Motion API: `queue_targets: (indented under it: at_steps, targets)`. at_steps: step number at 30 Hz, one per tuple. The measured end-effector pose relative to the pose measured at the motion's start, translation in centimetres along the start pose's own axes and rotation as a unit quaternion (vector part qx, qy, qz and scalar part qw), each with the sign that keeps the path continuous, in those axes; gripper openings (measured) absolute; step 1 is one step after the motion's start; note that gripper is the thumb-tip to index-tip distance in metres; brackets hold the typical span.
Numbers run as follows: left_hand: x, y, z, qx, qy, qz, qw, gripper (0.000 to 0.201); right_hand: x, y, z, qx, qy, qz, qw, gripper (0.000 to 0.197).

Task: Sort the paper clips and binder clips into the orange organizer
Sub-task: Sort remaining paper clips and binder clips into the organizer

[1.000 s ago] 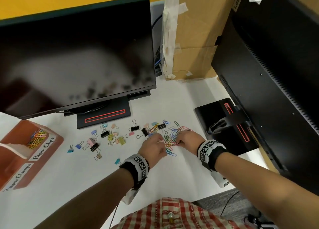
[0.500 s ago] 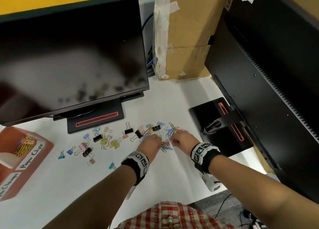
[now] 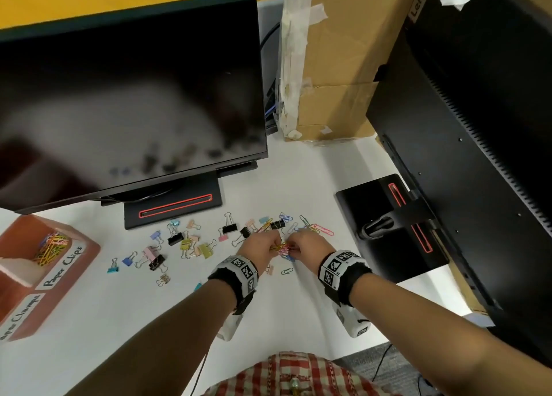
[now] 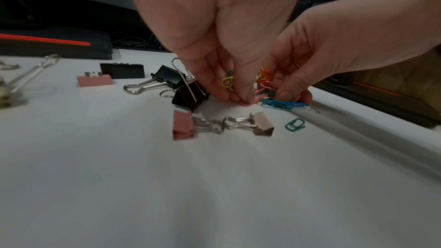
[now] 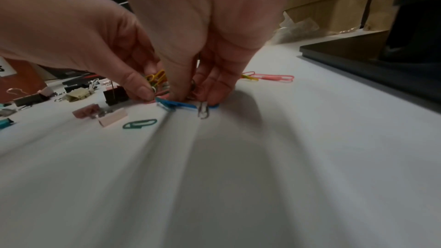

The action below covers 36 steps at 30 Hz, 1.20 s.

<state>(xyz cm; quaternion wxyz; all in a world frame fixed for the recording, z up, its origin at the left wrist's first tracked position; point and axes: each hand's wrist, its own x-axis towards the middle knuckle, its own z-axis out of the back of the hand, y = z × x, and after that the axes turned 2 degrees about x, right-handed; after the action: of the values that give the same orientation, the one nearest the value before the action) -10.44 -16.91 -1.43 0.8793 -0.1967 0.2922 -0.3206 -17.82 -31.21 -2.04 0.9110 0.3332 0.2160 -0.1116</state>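
Observation:
Coloured paper clips [image 3: 313,230] and binder clips [image 3: 174,238] lie scattered on the white table. My left hand [image 3: 270,245] and right hand [image 3: 298,243] meet over a small bunch of paper clips [image 3: 282,249]. In the left wrist view my left hand [image 4: 235,93] pinches yellow and pink clips against the table. In the right wrist view my right hand [image 5: 190,95] pinches clips just above blue paper clips [image 5: 181,104]. The orange organizer [image 3: 64,300] stands at the far left, with paper clips [image 3: 52,248] in its "Paper Clips" compartment.
A monitor [image 3: 128,97] stands behind the clips and a second monitor's base [image 3: 385,216] lies just right of my hands. A cardboard box [image 3: 337,61] stands at the back. A black binder clip [image 4: 188,91] touches my left fingers; a green paper clip [image 4: 295,124] lies nearer me.
My hands have drawn closer together over the pile, bunching the paper clips between the fingertips. The head view has shifted slightly.

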Motion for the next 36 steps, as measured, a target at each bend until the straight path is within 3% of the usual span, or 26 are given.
queue_targets:
  at_steps: [7, 12, 17, 23, 29, 32, 36]
  targets:
    - [-1.8, 0.9, 3.1, -0.052, -0.063, 0.016, 0.997, 0.015, 0.3, 0.4, 0.3, -0.053, 0.027, -0.01, 0.998, 0.013]
    - [-4.3, 3.5, 7.1, -0.118, -0.124, 0.081, 0.982, 0.015, 0.3, 1.4, 0.9, -0.089, 0.051, 0.0, 0.995, 0.023]
    - [-8.5, 8.4, 11.6, -0.146, -0.205, 0.139, 0.958, 0.017, 0.5, 4.4, 2.4, -0.112, 0.02, 0.017, 0.993, 0.028]
    - [-15.7, 15.9, 17.1, -0.142, -0.296, 0.178, 0.928, 0.016, 2.9, 15.5, 2.1, -0.066, -0.039, 0.148, 0.986, 0.02]
    - [-21.1, 25.2, 23.1, -0.133, -0.355, 0.281, 0.882, 0.024, 9.3, 33.3, -3.1, -0.046, -0.047, 0.278, 0.958, 0.019]
    - [-20.6, 28.1, 24.9, -0.136, -0.331, 0.322, 0.876, 0.022, 12.6, 39.7, -6.7, -0.059, -0.029, 0.259, 0.964, 0.022]
    - [-19.4, 29.2, 24.9, -0.121, -0.237, 0.314, 0.912, 0.034, 15.3, 43.0, -10.2, -0.077, 0.013, 0.196, 0.977, 0.027]
